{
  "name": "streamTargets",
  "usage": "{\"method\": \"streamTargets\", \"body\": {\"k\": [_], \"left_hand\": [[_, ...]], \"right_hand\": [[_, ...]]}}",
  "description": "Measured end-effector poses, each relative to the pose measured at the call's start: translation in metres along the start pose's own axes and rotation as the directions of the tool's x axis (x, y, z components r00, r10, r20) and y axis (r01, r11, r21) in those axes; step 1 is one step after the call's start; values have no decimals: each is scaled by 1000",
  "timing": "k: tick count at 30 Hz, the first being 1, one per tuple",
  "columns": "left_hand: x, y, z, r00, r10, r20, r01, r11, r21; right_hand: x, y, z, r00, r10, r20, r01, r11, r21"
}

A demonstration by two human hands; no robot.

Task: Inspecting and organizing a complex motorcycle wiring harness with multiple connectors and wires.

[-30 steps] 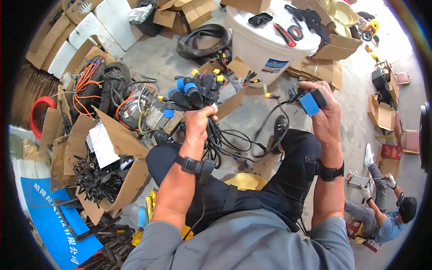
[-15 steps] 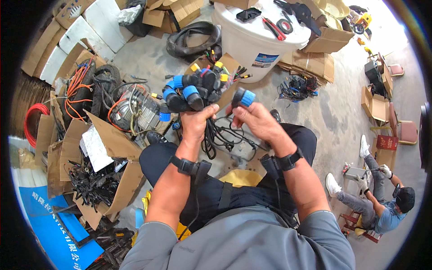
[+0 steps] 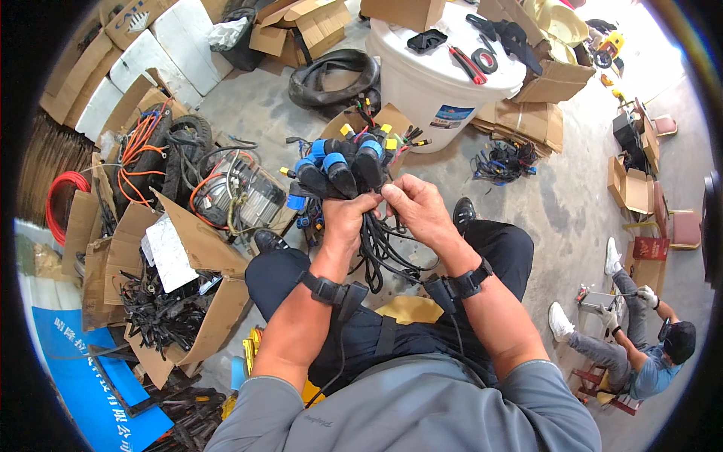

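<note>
My left hand [image 3: 348, 220] grips a bundle of black cables [image 3: 380, 248] just below a cluster of black connectors with blue and yellow parts [image 3: 339, 175]. My right hand [image 3: 419, 209] pinches at the bundle beside my left thumb, its thumb and forefinger at the base of the connectors. Whatever is between those fingertips is too small to make out. Loops of cable hang between my knees. An open box [image 3: 394, 120] with more coloured plugs is partly hidden behind the cluster.
Cardboard boxes of cables [image 3: 197, 324], tyres [image 3: 186, 135] and a motor [image 3: 248, 192] lie left. Ahead stand a white tub [image 3: 407, 83] with tools on its lid and an inner tube [image 3: 327, 79]. A wire pile [image 3: 503, 160] lies right. A seated co-worker [image 3: 655, 361] is at lower right.
My right hand has come in from the right with a blue-ended connector to the bundle in my left hand. A wire pile behind it has come into view.
</note>
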State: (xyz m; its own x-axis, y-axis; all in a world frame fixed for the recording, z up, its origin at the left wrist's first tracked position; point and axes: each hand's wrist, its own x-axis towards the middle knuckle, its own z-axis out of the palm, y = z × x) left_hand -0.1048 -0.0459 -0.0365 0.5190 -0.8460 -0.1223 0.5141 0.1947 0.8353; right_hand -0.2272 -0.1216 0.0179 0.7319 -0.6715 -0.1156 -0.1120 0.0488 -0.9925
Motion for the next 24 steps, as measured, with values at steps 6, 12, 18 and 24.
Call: {"method": "streamTargets", "body": {"k": [6,12,18,24], "left_hand": [[-2,0,0,999,14,38,-14,1000,13],[-3,3,-2,996,-18,89,19,1000,-9],[-4,3,-9,986,-59,156,47,996,80],[-6,-3,-9,981,-96,166,104,994,-38]], "right_hand": [[5,17,2,996,-3,-87,0,999,-39],[7,13,0,998,19,-63,-21,999,-41],[3,16,-8,999,48,-8,-48,999,17],[0,7,-8,981,188,46,-193,968,162]]}}
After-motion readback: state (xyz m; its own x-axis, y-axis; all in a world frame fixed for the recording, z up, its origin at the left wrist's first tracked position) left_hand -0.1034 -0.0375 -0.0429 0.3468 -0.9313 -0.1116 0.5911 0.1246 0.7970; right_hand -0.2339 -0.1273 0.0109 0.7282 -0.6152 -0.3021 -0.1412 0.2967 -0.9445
